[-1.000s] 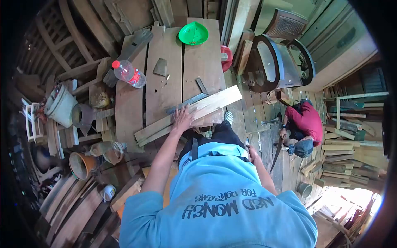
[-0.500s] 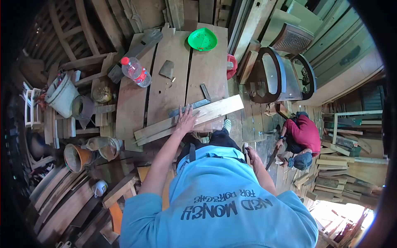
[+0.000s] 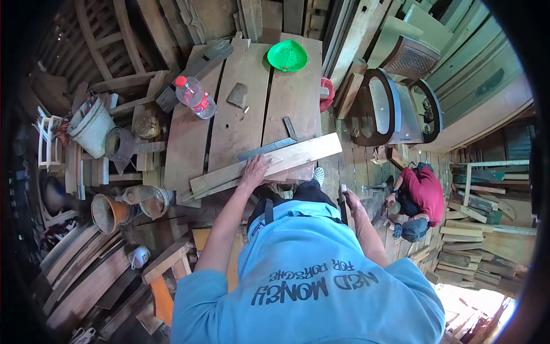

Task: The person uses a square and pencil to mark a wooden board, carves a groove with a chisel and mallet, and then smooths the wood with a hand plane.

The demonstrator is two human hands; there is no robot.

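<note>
A pale wooden plank point(image 3: 298, 155) lies aslant across the near edge of the wooden bench. My left hand point(image 3: 255, 170) rests on its left half, fingers flat and stretched over the wood. Just beyond the plank, on the bench, is a try square point(image 3: 268, 148); its shorter dark arm points away from me. My right hand point(image 3: 353, 203) is down by my right hip, apart from the bench. Its fingers are closed around a narrow thing with a light-coloured end, whose kind I cannot make out.
The bench point(image 3: 189, 135) bears a water bottle point(image 3: 196, 98), a green leaf-shaped dish point(image 3: 287, 55) and a dark flat piece point(image 3: 237, 95). Buckets point(image 3: 107, 212) and timber crowd the left. A co-worker in a red shirt point(image 3: 423, 195) crouches at right, near stacked boards point(image 3: 464, 252).
My left hand has drawn back slightly toward me on the plank, off the try square. My right hand has risen a little beside my hip. The view has shifted slightly.
</note>
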